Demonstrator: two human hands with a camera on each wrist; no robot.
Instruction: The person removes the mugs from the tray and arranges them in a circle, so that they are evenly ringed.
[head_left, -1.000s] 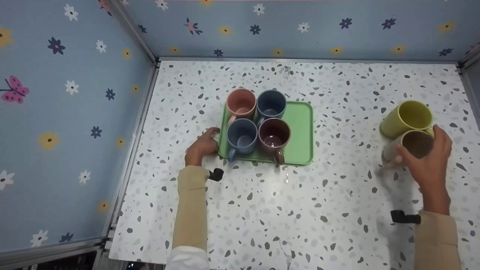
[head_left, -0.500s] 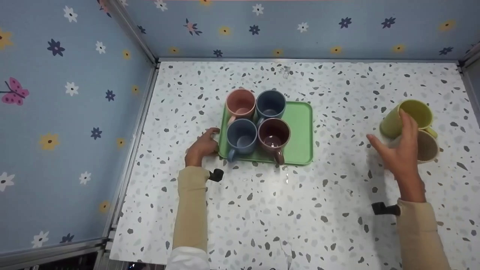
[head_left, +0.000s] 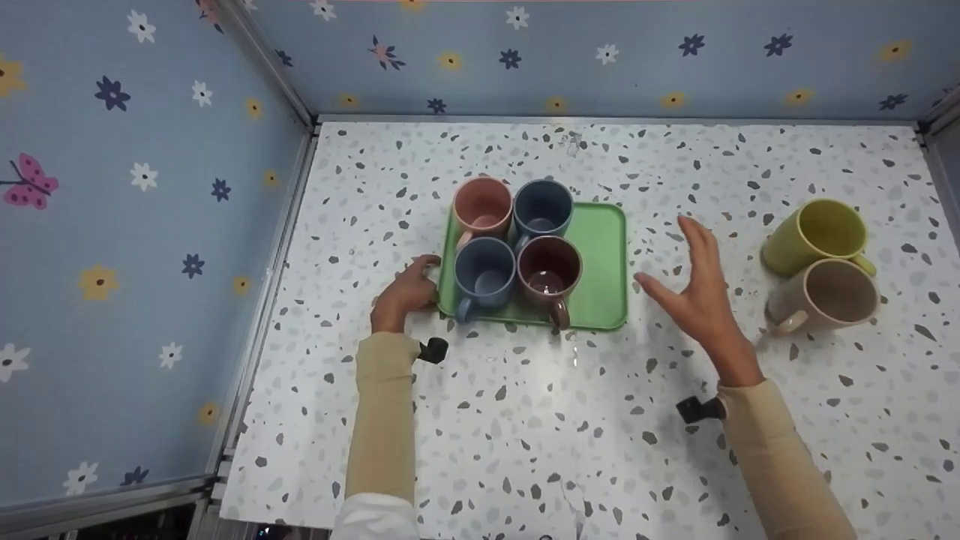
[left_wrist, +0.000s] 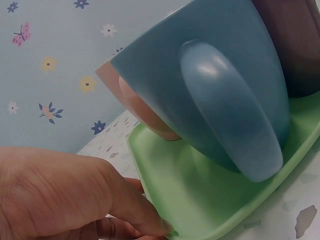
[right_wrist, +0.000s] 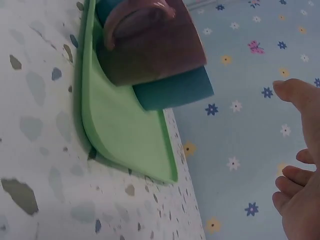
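Note:
A green tray (head_left: 604,262) carries a pink mug (head_left: 482,202), a dark blue mug (head_left: 542,204), a lighter blue mug (head_left: 484,270) and a maroon mug (head_left: 549,266), all upright. My left hand (head_left: 409,291) grips the tray's left edge; in the left wrist view its thumb (left_wrist: 145,215) lies at the rim near the corner. Between the tray and the right-hand mugs, my right hand (head_left: 701,300) hovers with thumb and fingers spread, holding nothing. In the right wrist view, that hand (right_wrist: 305,160) is apart from the tray.
Farther right stand a yellow-green mug (head_left: 802,240) and a beige mug (head_left: 810,300), close beside each other. The speckled white table (head_left: 525,420) meets flowered blue walls (head_left: 570,60) at the back and left.
My right hand has let go of the beige mug beside the yellow-green one and moved left toward the tray. The left hand, tray and the mugs on it have stayed put.

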